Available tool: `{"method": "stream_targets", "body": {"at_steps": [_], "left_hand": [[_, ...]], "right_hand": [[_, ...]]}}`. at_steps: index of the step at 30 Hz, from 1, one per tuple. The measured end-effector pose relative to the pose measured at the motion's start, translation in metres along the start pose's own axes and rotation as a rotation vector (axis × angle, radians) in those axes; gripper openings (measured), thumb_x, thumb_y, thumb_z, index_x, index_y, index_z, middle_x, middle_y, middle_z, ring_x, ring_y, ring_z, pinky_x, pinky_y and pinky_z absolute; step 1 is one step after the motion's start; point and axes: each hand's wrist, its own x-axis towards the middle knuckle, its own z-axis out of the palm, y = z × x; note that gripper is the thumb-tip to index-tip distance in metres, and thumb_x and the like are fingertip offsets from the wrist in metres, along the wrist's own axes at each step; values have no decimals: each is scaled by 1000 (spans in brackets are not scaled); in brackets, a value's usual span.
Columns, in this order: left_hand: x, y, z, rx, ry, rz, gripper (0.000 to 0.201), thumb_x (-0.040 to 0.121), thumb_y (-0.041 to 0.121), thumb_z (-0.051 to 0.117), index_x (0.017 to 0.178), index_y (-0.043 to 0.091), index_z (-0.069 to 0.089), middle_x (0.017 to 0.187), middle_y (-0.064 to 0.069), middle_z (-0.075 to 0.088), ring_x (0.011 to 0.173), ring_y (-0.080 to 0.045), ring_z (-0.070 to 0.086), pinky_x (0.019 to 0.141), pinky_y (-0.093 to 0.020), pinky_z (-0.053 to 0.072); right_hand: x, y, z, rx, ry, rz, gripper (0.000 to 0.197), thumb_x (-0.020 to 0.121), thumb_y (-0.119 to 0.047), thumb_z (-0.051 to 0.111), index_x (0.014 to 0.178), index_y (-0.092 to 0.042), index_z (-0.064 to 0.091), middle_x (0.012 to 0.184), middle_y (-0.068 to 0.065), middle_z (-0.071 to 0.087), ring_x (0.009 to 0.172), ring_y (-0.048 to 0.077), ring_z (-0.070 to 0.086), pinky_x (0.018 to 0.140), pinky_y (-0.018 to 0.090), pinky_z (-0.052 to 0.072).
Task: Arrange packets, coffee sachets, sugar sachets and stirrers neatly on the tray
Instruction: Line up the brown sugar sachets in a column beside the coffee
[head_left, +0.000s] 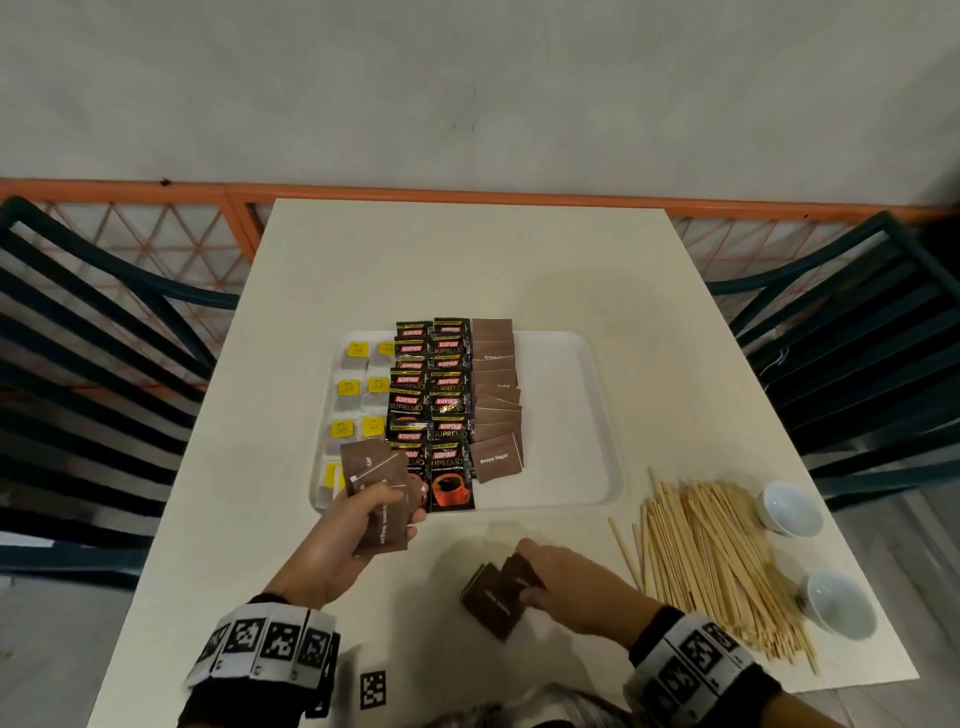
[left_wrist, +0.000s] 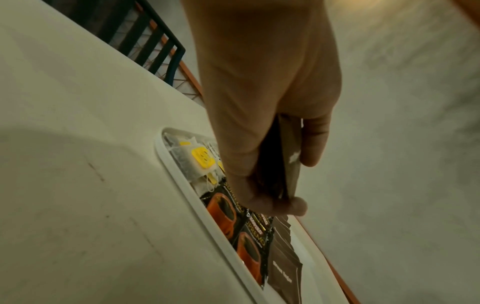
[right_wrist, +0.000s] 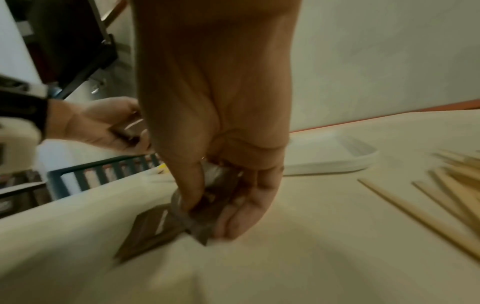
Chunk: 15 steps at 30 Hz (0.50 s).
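Nearest the person, on the worktop (head_left: 322, 312) in front of the tray (head_left: 566, 415), the right hand (head_left: 566, 582) bends down over a small loose pile of brown sugar sachets (head_left: 493, 603); its thumb and fingers are curled round the top ones, pinching them while the lowest lies flat on the worktop. At least three sachets show there, though blur hides the exact count. A black-and-white marker tag (head_left: 373, 689) lies at the worktop's near edge.

Just left of that pile and above the tray's near left corner, the left hand (head_left: 358, 525) grips a fanned stack of brown sugar sachets (head_left: 376, 478), thumb on one face and fingers behind; about three edges can be told apart.

Right of the tray, a heap of wooden stirrers (head_left: 711, 561) spreads over the worktop, too many to count. Beyond the heap, by the worktop's right edge, stand two small white cups (head_left: 792, 509).

On the tray, the left part holds tea bags with yellow tags (head_left: 358, 349) in two columns; eight tags show. Beside them run two overlapping columns of black coffee sachets (head_left: 449, 400), roughly seven in each. Touching those on the right is one overlapping column of sugar sachets (head_left: 493, 395), about eight. The tray's right part is bare.

Two dark slatted chairs (head_left: 104, 332) flank the worktop, one on each side.
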Motion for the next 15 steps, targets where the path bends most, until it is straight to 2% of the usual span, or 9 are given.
{"method": "stream_targets", "body": {"at_steps": [3, 5, 7, 9, 11, 13, 15], "left_hand": [[-2, -6, 6, 158, -20, -3, 21, 89, -1, 46, 100, 7, 61, 92, -15, 70, 65, -17, 65, 54, -27, 52], [-3, -10, 10, 312, -61, -26, 20, 87, 1, 50, 101, 6, 62, 83, -8, 70, 63, -12, 63, 55, -24, 49], [-4, -12, 14, 407, -116, -70, 22, 82, 10, 57, 103, 8, 64, 83, -6, 69, 66, -11, 62, 56, -22, 48], [-4, -15, 17, 402, -128, -95, 27, 79, 13, 59, 104, 9, 64, 81, -5, 69, 64, -10, 62, 53, -20, 48], [-3, -15, 17, 388, -106, -93, 21, 86, 5, 53, 104, 9, 63, 78, -2, 70, 59, -8, 61, 50, -19, 47], [-3, -14, 15, 384, -77, -87, 21, 89, 3, 49, 101, 10, 65, 76, -3, 70, 57, -9, 61, 49, -19, 47], [-2, -12, 13, 396, -51, -79, 20, 89, 4, 49, 98, 10, 65, 77, -8, 67, 57, -11, 60, 49, -19, 47]], "right_hand": [[2, 2, -16, 246, -14, 18, 26, 95, -14, 45, 120, -15, 43, 107, 0, 50, 83, 13, 57, 65, 18, 49], [4, 6, -27, 424, 14, 18, 30, 94, -9, 46, 123, -16, 45, 107, -2, 50, 85, 12, 61, 70, 20, 53], [7, 7, -39, 642, 119, 23, 29, 89, -4, 54, 116, -13, 52, 104, 5, 59, 83, 16, 65, 73, 23, 55], [8, 7, -50, 834, 252, 33, 21, 83, -1, 63, 101, -9, 57, 91, 10, 66, 72, 16, 63, 63, 20, 55], [9, 7, -58, 955, 319, 19, 19, 79, -1, 68, 94, -9, 60, 79, 5, 69, 66, 15, 61, 58, 18, 52], [12, 8, -62, 1047, 315, -29, 21, 81, 3, 64, 94, -13, 63, 77, 1, 69, 67, 11, 63, 61, 17, 52], [13, 8, -65, 1069, 289, -81, 31, 85, 8, 55, 101, -18, 62, 81, 0, 67, 65, 4, 64, 66, 16, 53]]}}
